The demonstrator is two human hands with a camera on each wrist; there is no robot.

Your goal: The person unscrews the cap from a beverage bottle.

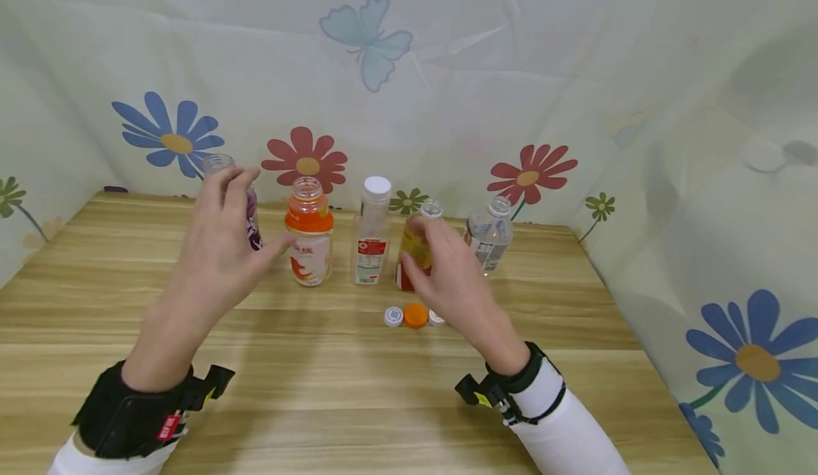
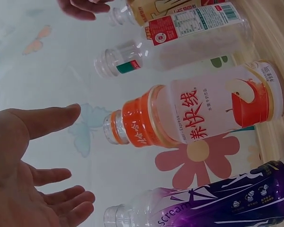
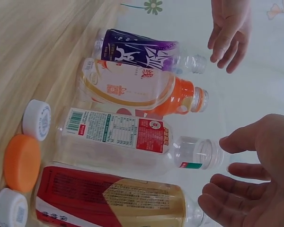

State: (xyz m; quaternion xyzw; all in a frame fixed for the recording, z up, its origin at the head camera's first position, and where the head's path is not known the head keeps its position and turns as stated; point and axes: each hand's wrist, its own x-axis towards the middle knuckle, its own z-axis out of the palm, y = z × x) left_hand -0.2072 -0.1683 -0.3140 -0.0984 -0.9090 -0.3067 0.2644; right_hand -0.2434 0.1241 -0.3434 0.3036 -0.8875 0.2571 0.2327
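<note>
My left hand (image 1: 220, 248) is raised, fingers spread and holding nothing, nearest the uncapped purple-labelled bottle (image 2: 217, 201) and the orange-necked drink bottle (image 2: 180, 116). My right hand (image 1: 454, 269) has its fingers loosely bent, with nothing between them. It overlaps the red-and-gold-labelled bottle (image 1: 418, 248) in the head view. In the right wrist view its fingertips are near that bottle's neck and the top of the clear bottle with a red-and-green label (image 3: 128, 137). That clear bottle shows a white top (image 1: 377, 186) in the head view.
Farther right stands a clear bottle with a dark label (image 1: 491, 230). In front of the row lie a white cap (image 1: 393, 317), an orange cap (image 1: 416, 315) and another white cap (image 1: 436, 317), partly hidden by my right hand. A flowered cloth (image 1: 447, 106) hangs behind the wooden table (image 1: 358, 397).
</note>
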